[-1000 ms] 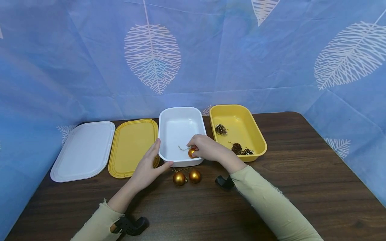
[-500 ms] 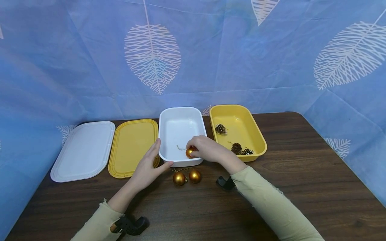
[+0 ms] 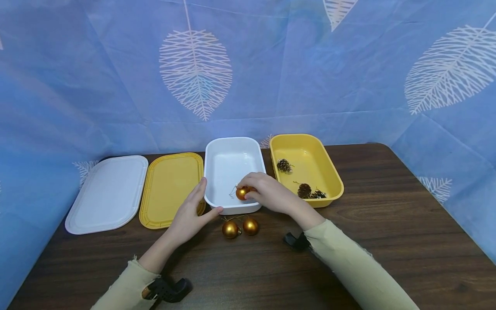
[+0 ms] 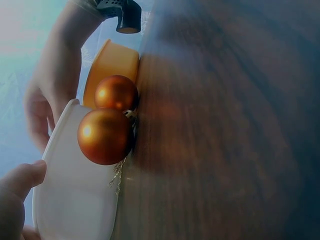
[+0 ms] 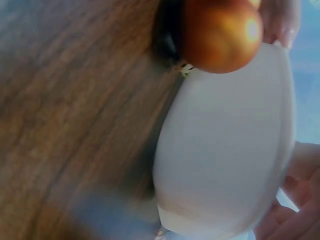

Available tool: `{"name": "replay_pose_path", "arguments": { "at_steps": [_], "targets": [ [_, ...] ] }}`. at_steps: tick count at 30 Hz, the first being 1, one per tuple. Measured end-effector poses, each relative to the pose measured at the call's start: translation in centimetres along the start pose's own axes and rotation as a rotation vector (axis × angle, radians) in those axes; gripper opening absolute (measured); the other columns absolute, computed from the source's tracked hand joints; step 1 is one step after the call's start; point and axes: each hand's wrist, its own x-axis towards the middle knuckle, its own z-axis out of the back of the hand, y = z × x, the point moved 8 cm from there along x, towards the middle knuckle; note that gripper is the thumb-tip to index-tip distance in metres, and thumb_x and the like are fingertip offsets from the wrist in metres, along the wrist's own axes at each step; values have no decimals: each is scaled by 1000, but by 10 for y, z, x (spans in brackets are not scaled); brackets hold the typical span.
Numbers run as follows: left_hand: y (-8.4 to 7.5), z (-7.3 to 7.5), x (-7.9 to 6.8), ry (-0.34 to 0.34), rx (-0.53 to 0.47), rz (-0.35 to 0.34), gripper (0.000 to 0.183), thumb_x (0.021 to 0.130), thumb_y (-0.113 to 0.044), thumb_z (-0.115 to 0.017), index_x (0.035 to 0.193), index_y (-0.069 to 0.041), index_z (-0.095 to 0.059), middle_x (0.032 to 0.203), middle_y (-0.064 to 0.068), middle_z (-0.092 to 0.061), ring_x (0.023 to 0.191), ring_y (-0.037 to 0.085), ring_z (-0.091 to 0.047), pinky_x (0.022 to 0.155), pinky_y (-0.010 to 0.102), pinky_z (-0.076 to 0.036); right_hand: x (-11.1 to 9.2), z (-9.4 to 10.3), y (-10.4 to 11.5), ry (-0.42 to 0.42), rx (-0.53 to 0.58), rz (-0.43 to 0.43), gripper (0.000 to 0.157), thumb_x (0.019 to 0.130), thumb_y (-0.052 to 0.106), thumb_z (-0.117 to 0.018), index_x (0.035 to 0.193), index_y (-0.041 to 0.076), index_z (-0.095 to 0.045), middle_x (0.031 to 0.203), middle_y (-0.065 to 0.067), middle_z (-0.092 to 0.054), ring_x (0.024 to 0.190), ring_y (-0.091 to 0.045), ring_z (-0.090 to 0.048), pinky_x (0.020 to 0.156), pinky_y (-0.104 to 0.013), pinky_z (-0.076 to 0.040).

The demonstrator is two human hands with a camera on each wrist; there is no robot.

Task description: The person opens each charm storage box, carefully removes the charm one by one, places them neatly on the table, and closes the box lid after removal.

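Observation:
My right hand (image 3: 267,192) reaches over the front right of a white plastic bin (image 3: 221,172). Its thumb and fingers hold a gold Christmas ball (image 3: 242,193) low inside, a thin string trailing from it. With fingers extended, my left hand (image 3: 190,215) rests against the bin's left side; its thumb (image 4: 27,180) touches the front rim. Two more gold balls lie on the table before the bin, the left ball (image 3: 230,230) beside the right ball (image 3: 250,226). In the right wrist view the bin's wall (image 5: 225,140) hides the held ball.
Right of the white bin stands a yellow bin (image 3: 310,159) holding three pine cones, one pine cone (image 3: 284,166) lying apart. To the left, a yellow lid (image 3: 166,189) and a white lid (image 3: 108,193) lie flat on the dark wooden table (image 3: 387,206). Blue leaf-patterned cloth hangs behind.
My right hand has shifted the held ball slightly left inside the white bin, and its forearm has drawn a little right and nearer. The left hand stays put.

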Motion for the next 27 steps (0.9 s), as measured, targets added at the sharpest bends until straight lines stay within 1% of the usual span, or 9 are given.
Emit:
{"name": "replay_pose_path", "arguments": {
  "at_steps": [5,8,10,14,18,23,27],
  "targets": [
    [-1,0,0,0,6,-3,94,86,-51,-66,153,-9,-15,157,13,-15,142,32,-18,106,56,-27,-11,14,5,-63,63,11,25,90,9,-67,115,9,-66,116,-1,-63,106,-13,-57,90,-32,-48],
    [-1,0,0,-6,5,-7,95,86,-50,-66,153,-8,-15,157,14,-15,142,32,-18,107,56,-27,-19,20,7,-74,117,18,27,90,9,-66,117,11,-65,118,1,-61,107,-12,-57,88,-33,-49],
    [-1,0,0,-9,2,-10,95,86,-50,-67,153,-8,-15,157,14,-15,141,33,-18,107,56,-26,-25,23,8,-66,157,26,27,91,8,-65,118,12,-64,119,2,-60,107,-11,-56,88,-34,-50],
    [0,0,0,-8,1,-13,95,85,-50,-67,153,-8,-14,157,14,-15,142,33,-18,107,56,-26,-38,26,10,-46,197,58,29,90,6,-65,118,13,-64,120,4,-60,111,-10,-55,91,-33,-48],
    [0,0,0,-6,-2,-9,95,86,-50,-67,153,-8,-14,157,14,-15,142,34,-18,107,56,-25,-50,29,12,-32,199,92,32,89,6,-66,120,14,-63,122,4,-59,114,-12,-54,92,-35,-47],
    [0,1,0,-7,0,-7,95,85,-50,-67,153,-8,-14,157,14,-14,142,34,-17,107,56,-25,-61,29,14,3,229,114,35,89,6,-66,122,16,-62,125,5,-58,121,-15,-50,97,-34,-44],
    [-1,1,-1,-4,1,-9,95,85,-50,-67,153,-8,-14,157,13,-14,142,34,-17,107,56,-25,-69,25,14,46,234,132,34,90,5,-64,122,14,-61,125,3,-58,119,-16,-51,96,-33,-45]
  ]
}}
